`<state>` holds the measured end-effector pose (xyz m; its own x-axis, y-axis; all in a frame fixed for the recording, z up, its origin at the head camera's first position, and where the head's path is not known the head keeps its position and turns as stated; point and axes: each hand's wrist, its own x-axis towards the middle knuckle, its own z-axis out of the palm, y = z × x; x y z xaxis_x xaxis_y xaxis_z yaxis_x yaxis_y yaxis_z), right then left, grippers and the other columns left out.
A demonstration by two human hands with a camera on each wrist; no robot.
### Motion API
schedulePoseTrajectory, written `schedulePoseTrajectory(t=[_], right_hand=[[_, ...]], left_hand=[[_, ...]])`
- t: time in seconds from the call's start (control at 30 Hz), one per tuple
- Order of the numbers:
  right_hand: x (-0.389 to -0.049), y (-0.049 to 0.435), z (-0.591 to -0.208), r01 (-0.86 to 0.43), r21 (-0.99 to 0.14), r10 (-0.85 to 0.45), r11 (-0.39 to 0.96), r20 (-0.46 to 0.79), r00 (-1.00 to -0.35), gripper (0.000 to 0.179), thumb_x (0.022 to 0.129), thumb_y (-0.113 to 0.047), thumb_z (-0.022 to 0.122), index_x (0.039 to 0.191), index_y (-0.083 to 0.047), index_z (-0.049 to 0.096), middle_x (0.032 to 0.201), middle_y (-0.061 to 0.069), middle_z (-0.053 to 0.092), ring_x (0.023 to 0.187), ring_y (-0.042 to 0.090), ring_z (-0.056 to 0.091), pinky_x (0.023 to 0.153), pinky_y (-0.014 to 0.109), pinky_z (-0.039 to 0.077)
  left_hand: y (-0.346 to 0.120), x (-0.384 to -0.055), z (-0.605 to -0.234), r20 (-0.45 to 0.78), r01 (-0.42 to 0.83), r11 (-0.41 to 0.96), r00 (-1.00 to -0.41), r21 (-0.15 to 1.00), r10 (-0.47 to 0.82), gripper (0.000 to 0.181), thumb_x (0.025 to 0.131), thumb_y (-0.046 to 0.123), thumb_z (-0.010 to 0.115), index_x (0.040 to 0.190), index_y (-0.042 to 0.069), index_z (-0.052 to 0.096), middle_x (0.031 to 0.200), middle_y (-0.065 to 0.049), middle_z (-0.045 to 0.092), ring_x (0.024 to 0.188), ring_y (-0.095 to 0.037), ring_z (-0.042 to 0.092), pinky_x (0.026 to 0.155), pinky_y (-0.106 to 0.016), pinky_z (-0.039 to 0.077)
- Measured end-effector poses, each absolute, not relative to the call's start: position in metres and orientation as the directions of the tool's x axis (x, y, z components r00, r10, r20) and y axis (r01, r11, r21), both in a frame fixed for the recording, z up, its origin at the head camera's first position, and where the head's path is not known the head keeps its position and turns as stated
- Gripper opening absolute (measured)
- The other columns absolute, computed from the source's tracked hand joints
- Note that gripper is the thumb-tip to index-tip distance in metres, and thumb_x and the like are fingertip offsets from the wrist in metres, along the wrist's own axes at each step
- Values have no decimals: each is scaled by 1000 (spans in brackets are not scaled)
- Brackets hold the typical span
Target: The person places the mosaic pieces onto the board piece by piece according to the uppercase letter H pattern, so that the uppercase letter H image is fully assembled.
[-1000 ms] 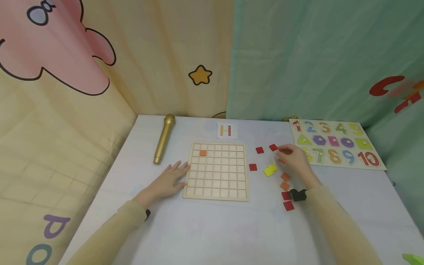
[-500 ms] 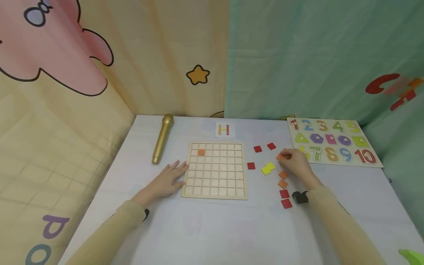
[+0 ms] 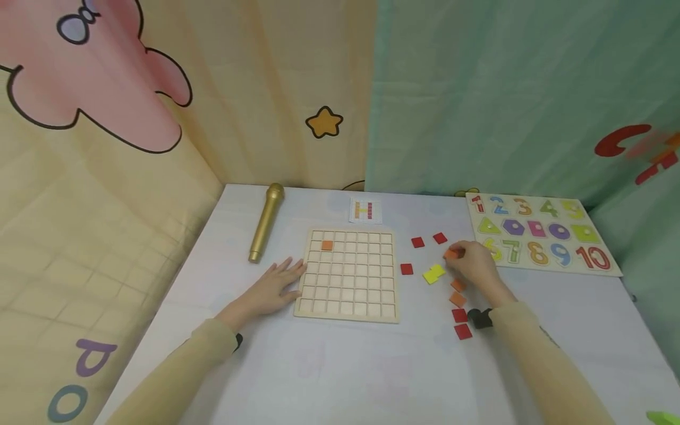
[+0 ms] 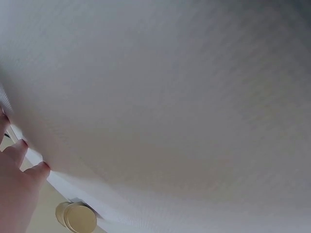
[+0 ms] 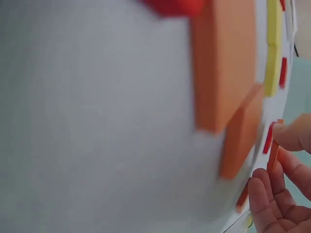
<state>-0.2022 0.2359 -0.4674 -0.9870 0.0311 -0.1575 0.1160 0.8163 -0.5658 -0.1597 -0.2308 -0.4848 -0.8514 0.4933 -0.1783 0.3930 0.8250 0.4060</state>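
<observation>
My right hand (image 3: 474, 264) pinches an orange square tile (image 5: 273, 156) between thumb and fingers, to the right of two yellow tiles (image 3: 434, 274). Beneath its curled fingers, the right wrist view shows part of another orange tile (image 5: 242, 197). Two more orange tiles (image 3: 457, 299) lie nearer the person. My left hand (image 3: 269, 290) lies with spread fingers at the left edge of a wooden grid board (image 3: 346, 320), fingertips touching the rim. One orange tile (image 3: 327, 245) sits in a cell of the board's second row. The left wrist view catches only part of this hand (image 4: 17, 182).
Red tiles (image 3: 406, 269) lie right of the board and near the right wrist. A small pattern card (image 3: 366, 211) lies behind the board. A gold microphone (image 3: 265, 224) is at the left; a number-and-shape puzzle (image 3: 542, 233) is at the back right.
My right hand has come from beside a far red tile slightly toward the person and now pinches an orange tile. The left hand stays at the board's edge.
</observation>
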Motion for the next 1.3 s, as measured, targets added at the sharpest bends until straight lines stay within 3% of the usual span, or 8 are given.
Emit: schedulePoseTrajectory(t=[0.27,0.6,0.97,1.3], right_hand=[[-214,196,-460,-6,-615,-47,788,-50,-998,34,89,-14,68,118,4,64,109,21,58,95,32,54,87,44,52],[-227,120,-460,4,-783,-145,622,-121,-982,35,86,-17,71,118,-5,66,112,14,62,99,26,59,88,37,55],[-231,42,-465,-74,-809,-289,583,-121,-950,32,82,-12,72,114,-7,70,105,8,68,95,20,60,83,32,53],[-229,5,-474,-59,-808,-281,586,-135,-950,34,86,-18,74,118,-5,69,106,8,68,90,19,61,81,31,54]], left_hand=[[-229,-158,-484,-174,386,831,-858,401,483,68,98,33,58,156,12,29,163,-7,24,153,-35,12,123,-58,8],[-229,-158,-483,-184,387,835,-856,392,483,68,98,33,58,156,11,28,163,-8,24,153,-35,12,123,-58,9],[-229,-160,-484,-188,382,832,-855,402,483,68,98,34,57,156,13,27,163,-6,23,153,-34,11,124,-58,7],[-230,-162,-486,-193,388,833,-851,394,488,68,98,35,57,156,14,27,163,-5,23,153,-34,11,124,-57,8]])
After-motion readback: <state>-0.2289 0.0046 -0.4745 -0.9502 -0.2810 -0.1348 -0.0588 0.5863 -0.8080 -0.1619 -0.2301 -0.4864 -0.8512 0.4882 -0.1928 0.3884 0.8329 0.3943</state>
